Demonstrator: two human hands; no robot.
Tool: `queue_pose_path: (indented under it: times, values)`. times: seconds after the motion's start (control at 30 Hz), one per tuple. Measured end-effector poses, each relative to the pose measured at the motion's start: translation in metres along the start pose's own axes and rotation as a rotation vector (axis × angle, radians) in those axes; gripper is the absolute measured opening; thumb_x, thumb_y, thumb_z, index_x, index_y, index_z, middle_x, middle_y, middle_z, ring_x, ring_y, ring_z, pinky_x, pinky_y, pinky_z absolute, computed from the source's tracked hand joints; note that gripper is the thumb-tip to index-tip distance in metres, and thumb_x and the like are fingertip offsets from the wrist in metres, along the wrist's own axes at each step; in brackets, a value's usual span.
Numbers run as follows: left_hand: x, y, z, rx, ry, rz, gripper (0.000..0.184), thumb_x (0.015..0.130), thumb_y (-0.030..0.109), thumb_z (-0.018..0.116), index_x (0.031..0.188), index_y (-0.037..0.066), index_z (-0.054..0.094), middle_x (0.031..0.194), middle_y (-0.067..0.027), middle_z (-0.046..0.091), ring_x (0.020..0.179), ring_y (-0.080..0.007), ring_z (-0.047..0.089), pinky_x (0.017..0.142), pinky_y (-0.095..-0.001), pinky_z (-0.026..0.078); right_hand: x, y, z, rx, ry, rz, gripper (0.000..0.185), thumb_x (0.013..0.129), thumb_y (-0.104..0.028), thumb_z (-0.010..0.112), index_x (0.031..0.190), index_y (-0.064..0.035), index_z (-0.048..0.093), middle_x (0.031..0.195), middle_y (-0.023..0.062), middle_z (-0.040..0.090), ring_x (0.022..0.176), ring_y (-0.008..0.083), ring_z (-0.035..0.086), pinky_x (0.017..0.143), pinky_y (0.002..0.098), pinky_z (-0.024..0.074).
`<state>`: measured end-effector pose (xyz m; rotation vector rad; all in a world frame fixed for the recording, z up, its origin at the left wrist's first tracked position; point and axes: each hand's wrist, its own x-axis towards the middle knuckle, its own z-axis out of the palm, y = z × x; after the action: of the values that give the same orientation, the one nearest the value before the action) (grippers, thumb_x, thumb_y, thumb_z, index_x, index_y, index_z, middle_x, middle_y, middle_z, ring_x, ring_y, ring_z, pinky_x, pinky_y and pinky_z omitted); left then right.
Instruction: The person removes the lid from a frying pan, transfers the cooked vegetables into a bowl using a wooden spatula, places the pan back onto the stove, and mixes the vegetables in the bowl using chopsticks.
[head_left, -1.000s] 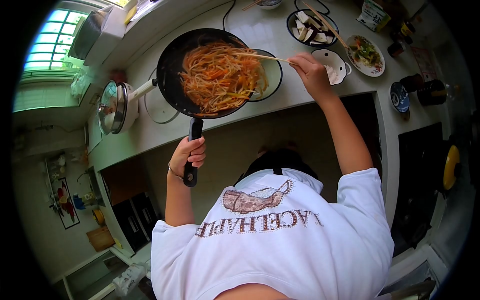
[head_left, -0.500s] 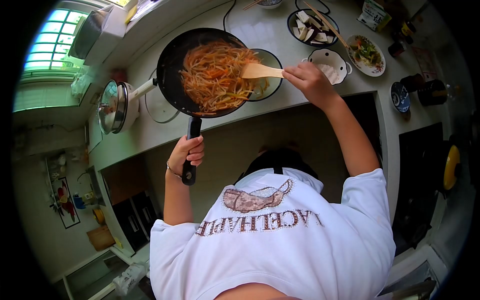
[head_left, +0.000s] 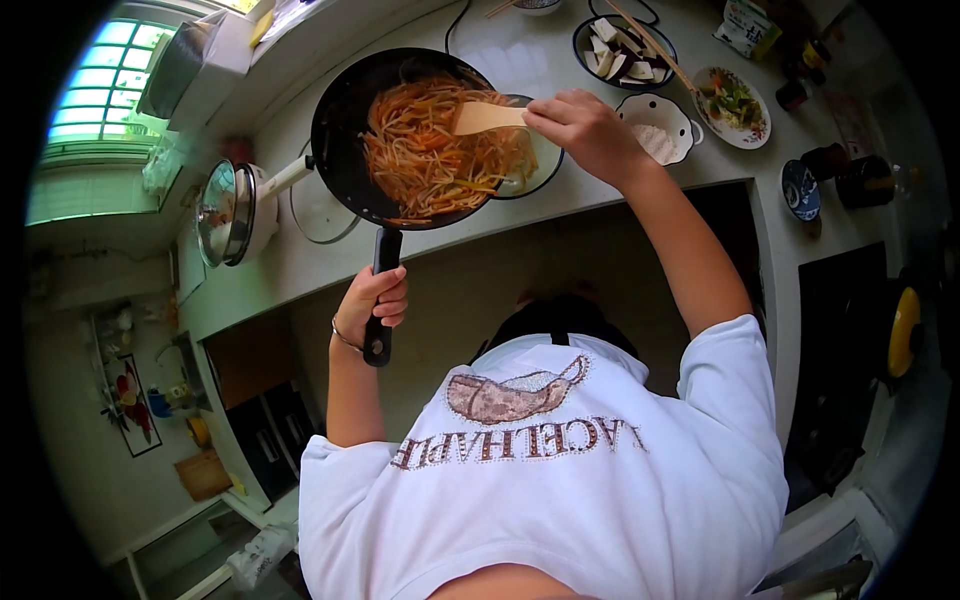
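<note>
Pale countertop (head_left: 545,60) runs under your cookware in the head view, with a bright, barred window (head_left: 105,80) at the upper left. Your left hand (head_left: 372,300) is closed around the black pan handle (head_left: 384,252), fingers wrapped over it, with a bracelet (head_left: 345,335) at the wrist. The dark frying pan (head_left: 338,140) reaches away from you, its right side overlapping a dark-rimmed bowl (head_left: 547,165). Shredded orange and pale food (head_left: 420,150) lies in the pan, massed toward the right side, and some of it reaches over the bowl.

Your right hand (head_left: 588,135) pinches a light wooden spatula (head_left: 485,118) between thumb and fingers, and the broad blade rests against the food near the pan's right side.

Beyond your right hand stands a dark bowl (head_left: 590,72) of pale and dark-skinned chunks (head_left: 603,32), with chopsticks (head_left: 655,45) across it. Nearer you, a white handled dish (head_left: 668,108) holds a pale, grainy substance (head_left: 655,143); just right of it sits a patterned plate (head_left: 757,135) of mixed greens (head_left: 728,100). Left of the pan you have a light-handled pot (head_left: 262,222) with a glass lid (head_left: 212,210).
</note>
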<state>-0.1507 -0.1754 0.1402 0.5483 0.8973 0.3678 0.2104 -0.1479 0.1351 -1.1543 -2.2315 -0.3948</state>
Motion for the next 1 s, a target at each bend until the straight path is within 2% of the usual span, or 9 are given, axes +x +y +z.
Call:
queue_pose_path:
  times: [0.23, 0.87, 0.93, 0.97, 1.0]
  values:
    - [-0.002, 0.001, 0.004, 0.018, 0.035, 0.008, 0.025, 0.089, 0.013, 0.051, 0.071, 0.012, 0.033, 0.052, 0.0062, 0.032, 0.037, -0.0015, 0.031, 0.032, -0.0187, 0.027, -0.01, 0.007, -0.006, -0.026, -0.169, -0.068, 0.029, 0.066, -0.001, 0.057, 0.094, 0.0012, 0.06, 0.098, 0.0046, 0.058, 0.084, 0.0207, 0.053, 0.082, 0.0322, 0.0444]
    - [-0.001, 0.003, 0.009, 0.009, 0.024, 0.001, 0.022, 0.089, 0.012, 0.05, 0.074, 0.012, 0.033, 0.052, 0.006, 0.033, 0.038, -0.0018, 0.032, 0.032, -0.0186, 0.028, -0.032, 0.009, -0.028, -0.024, -0.16, -0.02, 0.026, 0.071, -0.003, 0.058, 0.097, -0.0006, 0.061, 0.099, 0.0059, 0.059, 0.087, 0.0211, 0.054, 0.079, 0.0317, 0.0456]
    - [-0.001, 0.004, 0.01, 0.012, 0.03, 0.001, 0.023, 0.089, 0.012, 0.05, 0.074, 0.012, 0.033, 0.052, 0.006, 0.033, 0.038, -0.0018, 0.032, 0.032, -0.0185, 0.028, -0.034, 0.01, -0.031, -0.025, -0.055, -0.015, 0.02, 0.067, -0.003, 0.055, 0.087, -0.0021, 0.058, 0.086, 0.0046, 0.057, 0.08, 0.0207, 0.055, 0.076, 0.0323, 0.0461]
    - [-0.002, 0.004, 0.011, 0.019, 0.037, 0.003, 0.023, 0.089, 0.012, 0.051, 0.074, 0.012, 0.033, 0.052, 0.006, 0.033, 0.038, -0.0018, 0.031, 0.032, -0.0185, 0.028, -0.037, 0.01, -0.031, -0.024, -0.055, -0.015, 0.02, 0.067, -0.003, 0.055, 0.087, -0.0021, 0.058, 0.086, 0.0046, 0.057, 0.08, 0.0207, 0.055, 0.076, 0.0323, 0.0461]
    - [-0.002, 0.004, 0.013, 0.026, 0.044, 0.004, 0.023, 0.089, 0.012, 0.051, 0.073, 0.012, 0.033, 0.052, 0.006, 0.033, 0.038, -0.0017, 0.031, 0.032, -0.0184, 0.028, -0.04, 0.01, -0.031, 0.04, -0.007, 0.079, 0.019, 0.07, -0.003, 0.056, 0.089, -0.002, 0.06, 0.086, 0.0063, 0.059, 0.08, 0.0219, 0.056, 0.075, 0.0325, 0.0469]
